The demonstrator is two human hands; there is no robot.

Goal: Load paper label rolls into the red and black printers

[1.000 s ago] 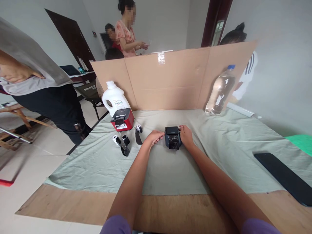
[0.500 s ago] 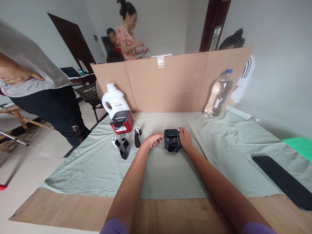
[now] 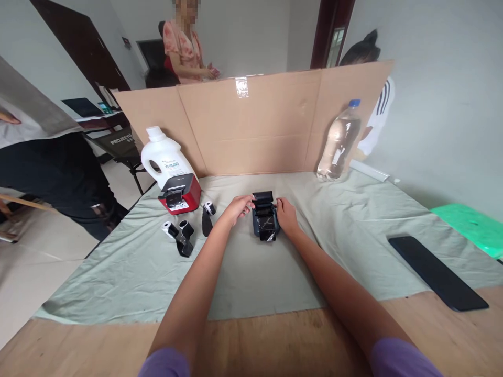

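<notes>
A small dark thermal printer (image 3: 257,229) stands on the cloth in front of me, its lid (image 3: 262,198) raised. A strip of black paper (image 3: 268,228) with pale lines hangs over its front. My left hand (image 3: 238,208) has its fingers curled at the lid's left edge. Closed against the right side of the printer and lid is my right hand (image 3: 286,215); some of its fingers are hidden. Left of my left hand lie a black-and-white paper roll (image 3: 209,208) and two more unwound rolls (image 3: 183,235).
A red-and-black printer (image 3: 181,193) and a white detergent jug (image 3: 167,159) stand at left. A cardboard screen (image 3: 251,125) spans the back, with a clear bottle (image 3: 338,144) at right. A dark phone-shaped slab (image 3: 436,272) lies right. A person (image 3: 47,157) stands at left; others are behind the screen.
The printer's lid has swung up from closed to raised, with both hands at its sides. The whole view has shifted, so things appear further left.
</notes>
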